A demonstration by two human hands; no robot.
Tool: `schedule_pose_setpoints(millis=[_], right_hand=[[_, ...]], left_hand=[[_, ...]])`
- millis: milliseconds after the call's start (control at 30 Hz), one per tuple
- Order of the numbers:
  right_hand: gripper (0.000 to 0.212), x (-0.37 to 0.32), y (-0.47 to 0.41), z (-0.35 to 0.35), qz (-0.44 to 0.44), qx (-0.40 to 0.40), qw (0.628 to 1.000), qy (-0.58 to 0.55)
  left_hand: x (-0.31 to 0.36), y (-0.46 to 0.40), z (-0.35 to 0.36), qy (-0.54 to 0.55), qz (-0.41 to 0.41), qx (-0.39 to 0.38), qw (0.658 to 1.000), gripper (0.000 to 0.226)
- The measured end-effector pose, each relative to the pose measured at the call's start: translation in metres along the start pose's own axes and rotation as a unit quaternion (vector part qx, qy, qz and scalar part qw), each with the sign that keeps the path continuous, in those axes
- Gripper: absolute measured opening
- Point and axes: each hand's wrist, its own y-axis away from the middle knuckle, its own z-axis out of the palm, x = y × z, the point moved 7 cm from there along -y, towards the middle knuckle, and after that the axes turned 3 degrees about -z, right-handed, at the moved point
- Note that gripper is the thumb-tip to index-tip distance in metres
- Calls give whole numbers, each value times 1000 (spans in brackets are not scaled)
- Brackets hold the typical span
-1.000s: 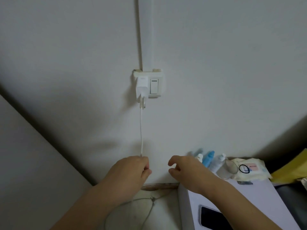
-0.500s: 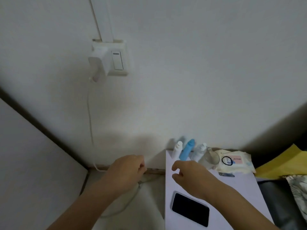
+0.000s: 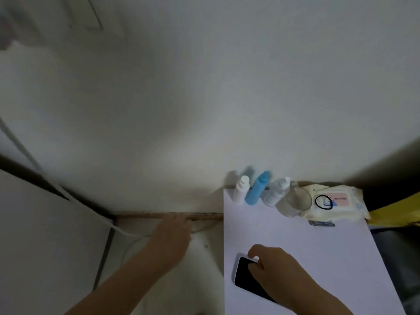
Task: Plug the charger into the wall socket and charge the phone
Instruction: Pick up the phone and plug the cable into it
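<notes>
White tabletop [image 3: 306, 246] carries the black-screened phone [image 3: 244, 277], lying flat with the right hand [image 3: 276, 275] laid over its far end; the fingers [image 3: 253, 252] curl at the upper edge, touching the phone, though whether they have closed on it cannot be told. Left of that hand and off the tabletop, the left hand [image 3: 169, 241] hangs low by the skirting with fingers [image 3: 181, 220] drawn loosely together; a pale cable [image 3: 123, 230] runs toward it from the left, but blur hides whether the cable is pinched or merely passes under the hand. Judged from this, the phone is not yet connected: the cable end must still be brought across to the phone beneath the right fingers and pushed into its port. Wall socket and charger are out of sight, only a smeared shape showing at upper left, so the plug's state cannot be confirmed. Beyond the right fingers, bottles [image 3: 256, 189], a glass [image 3: 295, 201] and a wipes pack [image 3: 336, 202] stand against the wall, untouched.
</notes>
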Motion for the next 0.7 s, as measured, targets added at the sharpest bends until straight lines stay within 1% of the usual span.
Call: schedule_pose_setpoints(millis=[33, 67, 100, 133, 167, 233, 267, 300, 333, 400, 467, 500, 600, 633, 700], right_hand=[[27, 5, -5, 6, 8, -2, 1000, -2], [27, 10, -10, 12, 9, -3, 1000, -1], [26, 13, -15, 17, 5, -2, 1000, 4], [26, 16, -21, 22, -2, 2, 1000, 9], [26, 20, -26, 26, -5, 6, 1000, 10], [25, 26, -34, 35, -4, 10, 1000, 3], [24, 29, -38, 39, -2, 11, 1000, 2], [25, 32, -42, 43, -1, 12, 1000, 1], [25, 34, -46, 48, -1, 13, 1000, -2], [25, 37, -54, 57, -6, 23, 1000, -7], [24, 36, -60, 66, -16, 30, 999, -18], [24, 34, -64, 71, -24, 28, 999, -24], [25, 24, -73, 87, -34, 21, 997, -61], [26, 20, -75, 91, -33, 17, 997, -73], [28, 9, -80, 102, -45, 8, 996, -72]], left_hand=[[2, -8, 10, -24, 23, 6, 999, 22], [2, -16, 20, -51, 24, 13, 998, 18], [1, -23, 32, -72, 26, 37, 996, 6], [-4, -30, 44, -87, 9, 21, 996, 14], [-7, -37, 61, -102, 7, 3, 995, 23], [-23, -43, 95, -77, -25, -44, 996, 21], [-33, -45, 113, -45, -48, -77, 995, 31], [-39, -45, 128, -53, -44, -86, 994, 47], [-46, -44, 144, -64, -50, -117, 990, 50], [-63, -43, 181, -88, -74, -179, 977, 40], [-72, -39, 201, -48, -104, -257, 960, 40], [-75, -38, 205, -40, -115, -272, 954, 42], [-90, -34, 200, -4, -159, -254, 954, 44], [-95, -31, 192, 3, -173, -230, 958, 43], [-101, -23, 164, 42, -201, -148, 968, 36]])
